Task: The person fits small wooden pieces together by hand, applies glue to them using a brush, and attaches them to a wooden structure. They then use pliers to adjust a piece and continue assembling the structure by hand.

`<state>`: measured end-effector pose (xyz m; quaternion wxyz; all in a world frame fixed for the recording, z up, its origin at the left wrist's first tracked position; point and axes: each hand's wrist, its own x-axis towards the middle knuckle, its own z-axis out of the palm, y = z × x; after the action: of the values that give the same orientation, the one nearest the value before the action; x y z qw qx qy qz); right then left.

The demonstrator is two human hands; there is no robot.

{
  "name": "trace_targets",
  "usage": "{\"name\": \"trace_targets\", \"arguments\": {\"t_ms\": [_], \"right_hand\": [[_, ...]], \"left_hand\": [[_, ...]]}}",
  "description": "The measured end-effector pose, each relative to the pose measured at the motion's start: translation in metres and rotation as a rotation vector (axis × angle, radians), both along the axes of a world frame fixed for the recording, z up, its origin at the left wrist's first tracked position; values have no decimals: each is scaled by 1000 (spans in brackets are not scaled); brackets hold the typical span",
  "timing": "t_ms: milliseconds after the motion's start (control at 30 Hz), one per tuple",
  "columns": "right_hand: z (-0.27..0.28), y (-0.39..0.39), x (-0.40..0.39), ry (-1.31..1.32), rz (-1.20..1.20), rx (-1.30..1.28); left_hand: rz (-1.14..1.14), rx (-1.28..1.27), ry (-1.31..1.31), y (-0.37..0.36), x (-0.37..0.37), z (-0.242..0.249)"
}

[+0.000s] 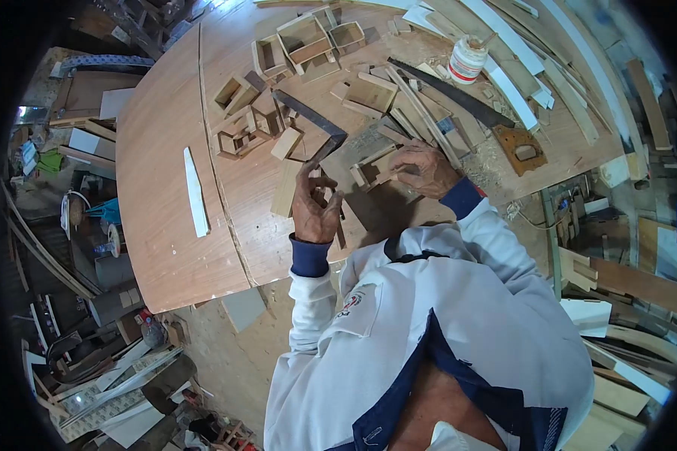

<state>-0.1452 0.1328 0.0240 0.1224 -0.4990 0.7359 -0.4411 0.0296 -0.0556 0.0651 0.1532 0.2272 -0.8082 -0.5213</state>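
Observation:
My left hand [317,214] is closed, with thumb and fingers bent at the near end of a dark L-shaped carpenter's square [308,116]. The square's long arm reaches away over the tabletop. To the right, my right hand [426,168] closes on the side of a small wooden box frame [371,170], which rests near the table's front edge. Its fingertips are partly hidden behind the wood. Beside my left hand lies a pale wood block [284,189]. A smaller block [286,143] sits just beyond it.
Several small wooden boxes [302,37] stand at the back of the table [165,188]. A handsaw [459,94] lies at right, with a white glue tub [467,60] behind it. Wood strips and shavings surround the saw. A white strip [195,192] lies at left.

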Motion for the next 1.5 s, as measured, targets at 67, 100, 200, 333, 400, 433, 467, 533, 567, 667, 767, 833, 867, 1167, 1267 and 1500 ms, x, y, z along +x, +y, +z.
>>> {"name": "trace_targets", "arguments": {"t_ms": [67, 100, 200, 333, 400, 433, 467, 533, 567, 667, 767, 833, 867, 1167, 1267, 1500], "right_hand": [[-3, -3, 2, -6, 10, -17], [-4, -5, 3, -8, 18, -37], [-10, -9, 5, 16, 9, 12], [-14, -12, 7, -25, -4, 31], [-15, -13, 7, 31, 7, -7], [-15, -13, 8, 29, 8, -7], [-15, -14, 8, -13, 4, 18], [-14, -15, 9, -54, -2, 42], [-14, -15, 10, -42, -4, 34], [-12, -14, 11, -7, -8, 38], [-15, -15, 12, 30, -13, 40], [-16, -17, 13, 44, -18, 30], [-15, -18, 12, 89, -7, 22], [-21, -23, 11, 175, 11, 108], [-19, -24, 12, 158, 9, 124], [-20, -24, 13, 189, -26, 174]], "left_hand": [[12, 34, 56, 1, 6, -25], [6, 70, -37, 4, 7, -27], [3, 104, -113, 9, 8, -46], [10, 102, -127, 17, 1, -48], [16, 197, -59, 19, -1, -54], [18, 197, -60, 20, -2, -54], [2, 159, -68, 21, -4, -53], [-14, 121, -75, 23, -6, -53], [-10, 123, -65, 25, -7, -53], [-5, 123, -50, 25, -7, -63], [-8, 97, -46, 25, -8, -64], [-13, 73, -49, 24, -9, -64], [-16, 4, -38, 24, -9, -65], [-59, -50, -108, 18, -15, -66], [-55, -39, -105, 19, -15, -68], [-23, -73, -52, 19, -14, -76]]}}
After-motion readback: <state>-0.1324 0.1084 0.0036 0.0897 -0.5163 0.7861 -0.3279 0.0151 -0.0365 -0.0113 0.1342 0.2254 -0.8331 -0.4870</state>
